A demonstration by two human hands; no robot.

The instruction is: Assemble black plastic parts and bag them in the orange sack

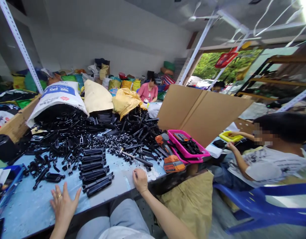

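My left hand (pixel 63 201) is open over the blue tabletop (pixel 26 205), fingers spread, with nothing in it. My right hand (pixel 141 180) rests by the table's front edge with its fingers curled in; whatever they may hold is hidden. Between my hands lies a row of long black plastic parts (pixel 96 169), side by side. A hammer (pixel 135 157) with a dark grip lies just beyond my right hand. Loose black parts (pixel 54 177) sit beyond my left hand. Small metal and black pieces (pixel 111 142) are heaped farther back.
An orange and grey cordless power tool (pixel 170 156) stands beside a pink basket (pixel 190 146) of black parts. Sacks (pixel 98 96) spill parts at the back. A cardboard sheet (pixel 200 113) stands at right. A co-worker (pixel 269 162) sits beyond a blue chair (pixel 264 202). A blue bin (pixel 11 189) is at left.
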